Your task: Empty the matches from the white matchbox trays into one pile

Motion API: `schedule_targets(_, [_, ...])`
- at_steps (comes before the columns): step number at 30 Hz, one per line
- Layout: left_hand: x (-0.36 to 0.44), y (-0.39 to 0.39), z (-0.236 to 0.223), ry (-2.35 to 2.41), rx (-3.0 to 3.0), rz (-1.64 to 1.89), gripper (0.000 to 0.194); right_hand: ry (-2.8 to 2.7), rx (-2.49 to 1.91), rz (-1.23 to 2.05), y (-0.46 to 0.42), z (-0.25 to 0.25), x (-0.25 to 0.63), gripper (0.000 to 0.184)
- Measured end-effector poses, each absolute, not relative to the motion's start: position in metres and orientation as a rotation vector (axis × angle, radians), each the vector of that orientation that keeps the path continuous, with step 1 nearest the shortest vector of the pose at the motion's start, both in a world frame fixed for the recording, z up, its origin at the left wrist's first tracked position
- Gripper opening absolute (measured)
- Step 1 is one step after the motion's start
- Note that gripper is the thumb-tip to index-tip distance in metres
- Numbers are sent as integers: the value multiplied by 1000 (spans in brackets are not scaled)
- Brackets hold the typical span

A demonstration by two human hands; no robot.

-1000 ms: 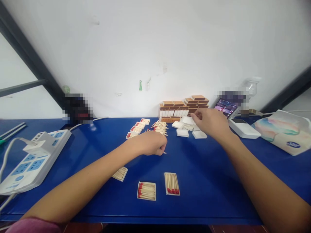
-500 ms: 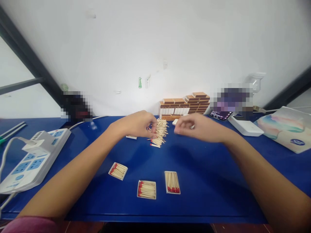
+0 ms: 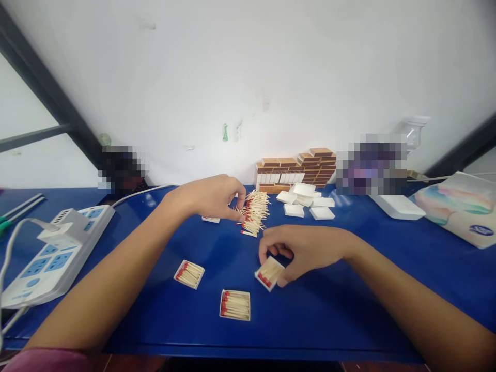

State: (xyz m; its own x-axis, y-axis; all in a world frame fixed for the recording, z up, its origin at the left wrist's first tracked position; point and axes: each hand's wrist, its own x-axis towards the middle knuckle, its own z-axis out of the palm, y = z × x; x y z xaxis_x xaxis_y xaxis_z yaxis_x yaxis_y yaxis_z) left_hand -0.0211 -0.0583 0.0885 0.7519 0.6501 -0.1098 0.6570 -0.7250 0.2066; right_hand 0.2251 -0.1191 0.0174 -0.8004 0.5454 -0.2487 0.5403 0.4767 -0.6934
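My left hand (image 3: 217, 197) reaches to the far middle of the blue table (image 3: 349, 299), its fingers pinched at the edge of a loose pile of matches (image 3: 253, 211). My right hand (image 3: 306, 248) is nearer me and curls round a white tray of matches (image 3: 268, 273), holding it tilted off the table. Two more filled trays lie flat in front: one (image 3: 188, 273) to the left, one (image 3: 234, 305) nearest the front edge. Another tray peeks out below my left hand.
Several empty white trays (image 3: 306, 199) lie behind the pile, before a stack of brown matchbox sleeves (image 3: 296, 168) against the wall. A white power strip (image 3: 50, 253) with a plug sits at the left. A white box (image 3: 397, 205) and a tissue pack (image 3: 453, 206) sit at the right.
My right hand came back from the far trays to the front and picked up the right-hand filled tray. My left hand moved up to the match pile and stayed there.
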Motion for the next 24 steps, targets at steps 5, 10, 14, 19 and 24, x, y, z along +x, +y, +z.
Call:
schedule_targets(5, [-7, -62, 72, 934, 2691, -3, 40, -2397, -1143, 951, -107, 16, 231, 42])
schedule_targets(10, [4, -59, 50, 873, 2823, 122, 28, -2161, -1177, 761, -95, 6, 228, 35])
schedule_targets(14, [6, -54, 43, 925, 2823, 101, 16, -2100, -1207, 797, -87, -5, 227, 28])
schedule_targets(19, [7, -53, 39, 955, 2816, 41, 26, -2194, -1295, 632, -84, 7, 243, 30])
schedule_targets(24, [6, -51, 38, 943, 2818, 31, 24, -2421, -1382, 551, -83, 16, 265, 51])
